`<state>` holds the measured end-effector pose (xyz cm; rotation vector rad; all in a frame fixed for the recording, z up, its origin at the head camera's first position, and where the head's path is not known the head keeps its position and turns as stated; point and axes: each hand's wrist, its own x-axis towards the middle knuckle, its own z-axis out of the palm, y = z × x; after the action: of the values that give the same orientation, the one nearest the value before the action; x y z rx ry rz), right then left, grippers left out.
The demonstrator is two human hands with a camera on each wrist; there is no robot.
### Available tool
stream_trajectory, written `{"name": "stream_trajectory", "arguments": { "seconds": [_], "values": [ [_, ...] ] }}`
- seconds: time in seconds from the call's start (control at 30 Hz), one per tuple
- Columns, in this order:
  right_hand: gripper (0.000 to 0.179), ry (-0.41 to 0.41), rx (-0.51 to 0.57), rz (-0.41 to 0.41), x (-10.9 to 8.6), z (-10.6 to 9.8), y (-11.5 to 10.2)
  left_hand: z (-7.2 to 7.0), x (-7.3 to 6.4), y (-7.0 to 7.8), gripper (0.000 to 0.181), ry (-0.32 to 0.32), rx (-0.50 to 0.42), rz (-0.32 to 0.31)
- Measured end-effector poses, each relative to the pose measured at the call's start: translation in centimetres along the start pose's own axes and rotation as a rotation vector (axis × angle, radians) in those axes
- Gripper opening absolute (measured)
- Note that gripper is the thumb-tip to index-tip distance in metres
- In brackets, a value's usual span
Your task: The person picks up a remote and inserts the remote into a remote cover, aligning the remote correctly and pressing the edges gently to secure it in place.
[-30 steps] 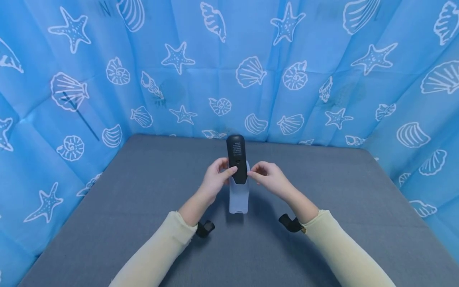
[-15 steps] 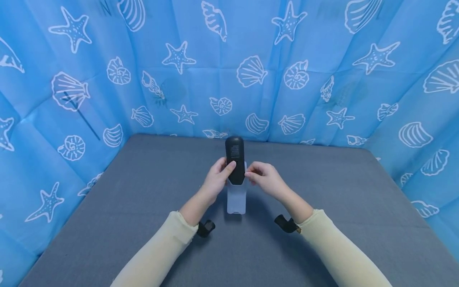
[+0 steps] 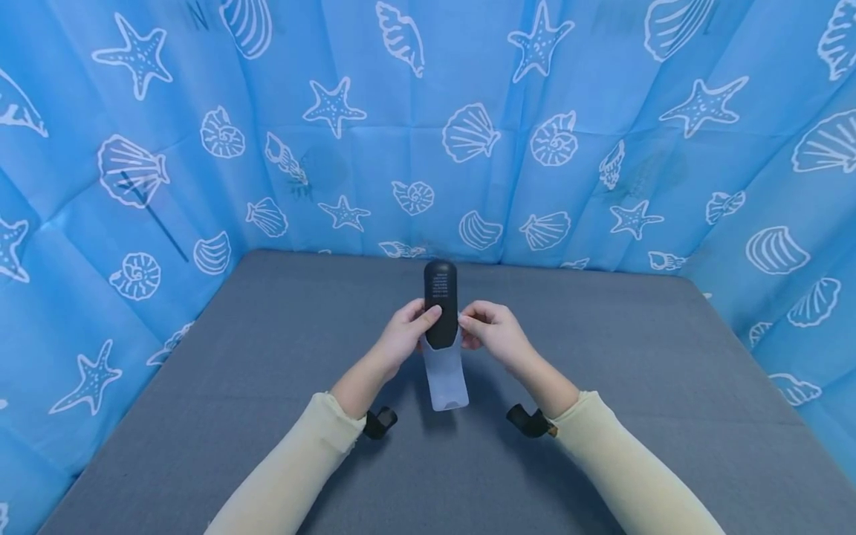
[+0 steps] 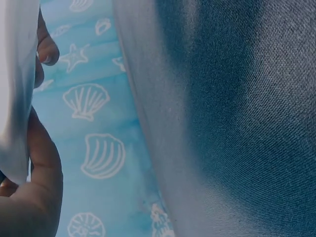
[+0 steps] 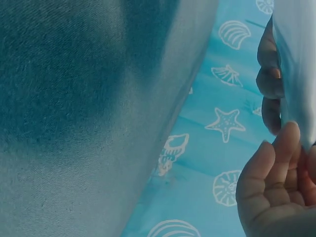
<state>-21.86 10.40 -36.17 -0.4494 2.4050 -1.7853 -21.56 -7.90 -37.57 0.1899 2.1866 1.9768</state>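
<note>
A black remote control [image 3: 441,286], its back with small printed lines facing up, sits partly inside a translucent whitish sleeve [image 3: 446,379]. The sleeve's lower part hangs past the remote's near end, over the table. My left hand [image 3: 400,334] grips both from the left, thumb flat on the remote's back and fingers underneath. On the other side my right hand [image 3: 496,331] pinches the sleeve's edge beside the remote between thumb and fingers. The left wrist view has the pale sleeve [image 4: 15,98] upright at its left border; fingers of both hands border the sleeve [image 5: 296,64] in the right wrist view.
A grey cloth-covered table [image 3: 281,461] lies beneath the hands. Blue curtains [image 3: 374,163] with white shells and starfish stand along its back and sides. Black wrist cameras [image 3: 528,421] sit below both cuffs.
The remote and sleeve have shifted slightly toward me, and the sleeve's loose end has swung nearer and a little right. My right fingers have moved onto the sleeve's upper edge, which showed before.
</note>
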Motion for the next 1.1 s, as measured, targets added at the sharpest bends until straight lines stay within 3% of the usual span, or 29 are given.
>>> {"name": "stream_trajectory", "arguments": {
  "seconds": [0.17,0.37,0.53,0.77,0.97,1.1],
  "values": [
    [0.019,0.050,0.009,0.031,-0.02,0.27,-0.24,0.29,-0.36,0.21,0.038,0.057,-0.034,0.022],
    [0.034,0.035,-0.039,0.001,0.04,0.54,-0.33,0.51,-0.31,0.18,0.037,0.109,-0.031,0.055],
    [0.025,0.026,-0.050,0.017,0.15,0.78,-0.12,0.36,-0.35,0.16,0.037,0.058,0.003,0.023],
    [0.021,0.060,0.017,-0.002,-0.24,0.78,0.01,-0.36,-0.60,0.31,0.040,-0.038,-0.131,0.018],
    [0.019,0.097,0.029,-0.042,-0.19,0.81,-0.04,-0.05,-0.39,0.03,0.035,0.056,-0.263,0.048],
    [0.022,0.054,0.038,-0.072,-0.12,0.68,-0.25,0.28,-0.27,0.03,0.016,0.132,-0.243,0.046]
  ]
}}
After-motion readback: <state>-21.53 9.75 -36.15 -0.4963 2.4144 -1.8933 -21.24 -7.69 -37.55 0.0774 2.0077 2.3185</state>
